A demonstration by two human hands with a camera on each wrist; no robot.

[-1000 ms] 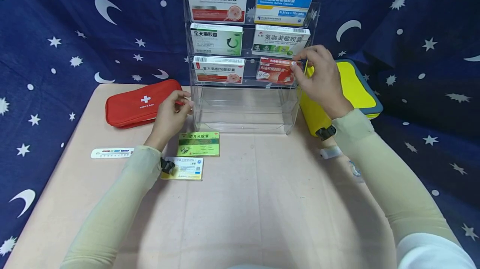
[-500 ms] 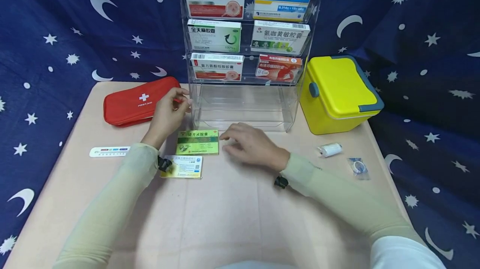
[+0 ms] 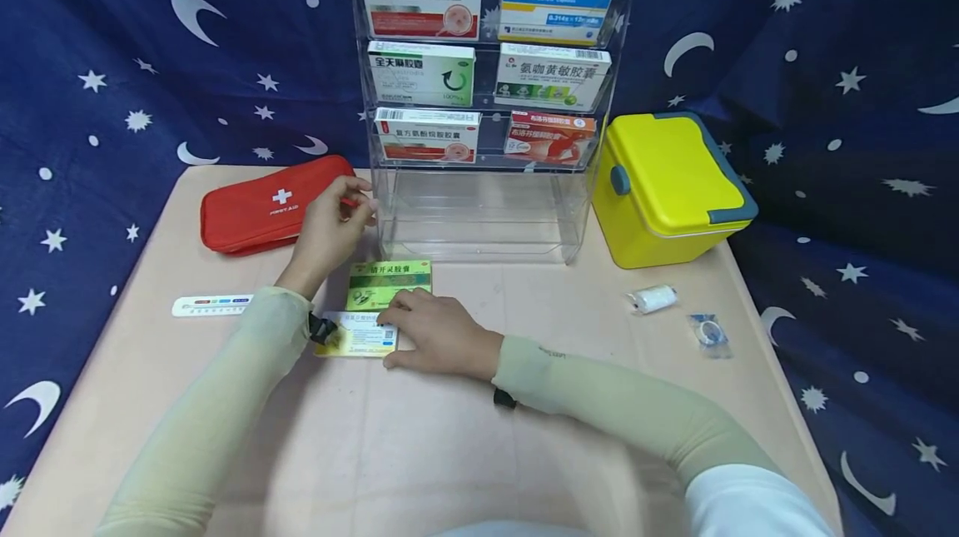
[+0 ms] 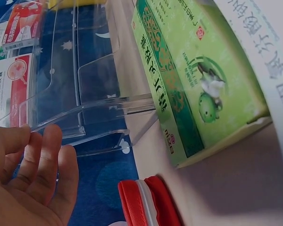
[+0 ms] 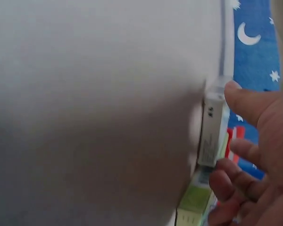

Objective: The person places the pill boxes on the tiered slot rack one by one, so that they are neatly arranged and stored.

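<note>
My left hand [image 3: 332, 225] pinches the left side edge of a clear plastic display rack [image 3: 479, 241], seen close up in the left wrist view. A white-and-yellow medicine box [image 3: 355, 337] lies flat on the table, below a green medicine box [image 3: 390, 275]. My right hand [image 3: 442, 335] is at the right end of the white-and-yellow box, fingertips over its upper corner and thumb by its lower corner. In the right wrist view, thumb and fingers spread apart across that box's white end [image 5: 211, 132]. Six medicine boxes, among them a red one [image 3: 550, 137], stand in the rack's upper tiers.
A red first-aid pouch [image 3: 247, 208] lies behind my left hand, and a white strip ruler [image 3: 210, 305] lies left of my forearm. Right of the rack stands a yellow lidded box [image 3: 667, 187]. A bandage roll [image 3: 653, 299] and a small clear packet [image 3: 708, 335] lie before it.
My right hand has let go of the red medicine box in the rack and come down leftward to the white-and-yellow box. My left hand has stayed at the rack's edge.
</note>
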